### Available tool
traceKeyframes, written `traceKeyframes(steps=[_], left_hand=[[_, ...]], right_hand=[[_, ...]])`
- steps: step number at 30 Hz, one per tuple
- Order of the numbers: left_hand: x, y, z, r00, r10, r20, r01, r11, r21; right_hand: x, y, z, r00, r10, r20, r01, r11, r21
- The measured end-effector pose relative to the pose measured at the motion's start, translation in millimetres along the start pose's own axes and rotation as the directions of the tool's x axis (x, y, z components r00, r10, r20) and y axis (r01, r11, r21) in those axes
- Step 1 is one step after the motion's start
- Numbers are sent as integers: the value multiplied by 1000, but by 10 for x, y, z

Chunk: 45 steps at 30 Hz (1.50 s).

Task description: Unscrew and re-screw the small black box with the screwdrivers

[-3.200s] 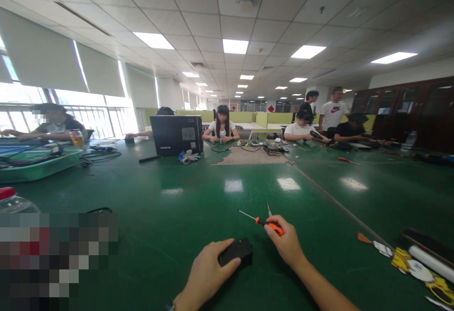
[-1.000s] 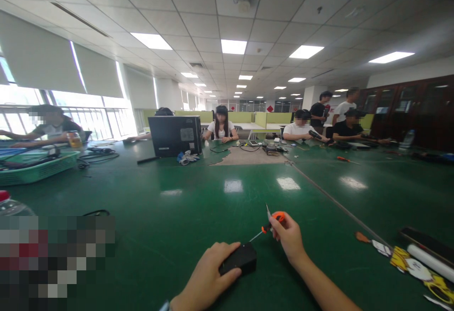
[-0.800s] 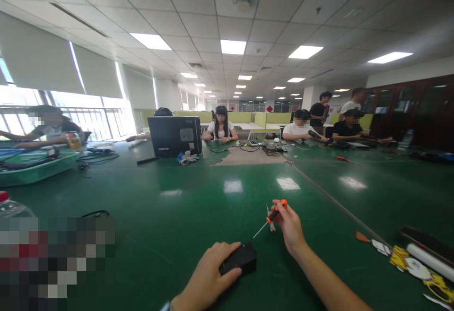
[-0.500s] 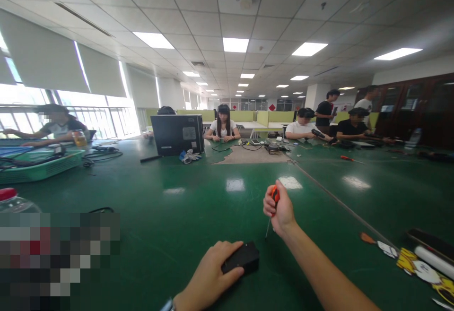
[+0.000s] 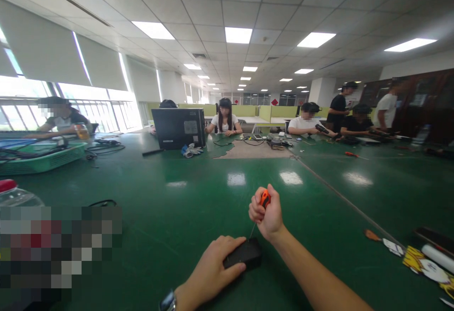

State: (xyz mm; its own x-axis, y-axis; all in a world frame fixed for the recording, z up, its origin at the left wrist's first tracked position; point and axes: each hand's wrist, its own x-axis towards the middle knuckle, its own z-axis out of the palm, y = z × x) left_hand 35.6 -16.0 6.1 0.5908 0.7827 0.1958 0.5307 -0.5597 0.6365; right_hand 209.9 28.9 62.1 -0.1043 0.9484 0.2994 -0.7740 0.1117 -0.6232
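Note:
A small black box point(image 5: 244, 254) lies flat on the green table point(image 5: 170, 216) just in front of me. My left hand point(image 5: 213, 273) rests over its left side, thumb and fingers gripping it. My right hand point(image 5: 267, 214) is closed around an orange-handled screwdriver point(image 5: 264, 198), held nearly upright. Its thin shaft points down and its tip touches the top of the black box.
A plastic bottle with a red cap point(image 5: 14, 195) stands at the left edge. Flat cards and a white tube point(image 5: 425, 259) lie at the right. Far off are a black computer case point(image 5: 179, 128), a green basket point(image 5: 39, 157) and several people seated or standing.
My right hand lifted the screwdriver from lying low, turned it upright and brought its tip down onto the black box. My left hand stayed on the box. The view tilted slightly upward.

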Motion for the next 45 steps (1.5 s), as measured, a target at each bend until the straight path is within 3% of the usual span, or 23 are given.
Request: traceKeyframes(steps=[9,15,18,25,30,35,40,45], left_hand=[[-13,-6,-5,1000,-6,-6,6,1000,3],[-5,0,-2,1000,-1,-7,1,1000,-2],[-1,-10,-2,1000,0,-11,0,1000,5],[-4,-16,-3,1000,1,-10,-1,1000,8],[4,-31,6,1000,4,-11,-4,1000,14],[6,-19,-3,1000,-4,-13,4,1000,10],[-1,-2,-13,1000,-10,-12,10,1000,4],[1,-14,-7,1000,-2,-23,2,1000,5]], right_hand=[[-60,68,26,994,-25,108,33,997,-76],[-46,46,62,994,-57,98,84,951,-297],[-26,16,71,993,-52,106,84,942,-325],[-35,-90,153,996,-73,54,89,891,-445],[-19,-112,162,989,-145,13,137,898,-419],[-17,-107,147,990,-143,-23,100,790,-605],[-37,-100,188,993,-114,8,98,814,-573],[-52,-96,235,984,-176,-32,123,794,-595]])
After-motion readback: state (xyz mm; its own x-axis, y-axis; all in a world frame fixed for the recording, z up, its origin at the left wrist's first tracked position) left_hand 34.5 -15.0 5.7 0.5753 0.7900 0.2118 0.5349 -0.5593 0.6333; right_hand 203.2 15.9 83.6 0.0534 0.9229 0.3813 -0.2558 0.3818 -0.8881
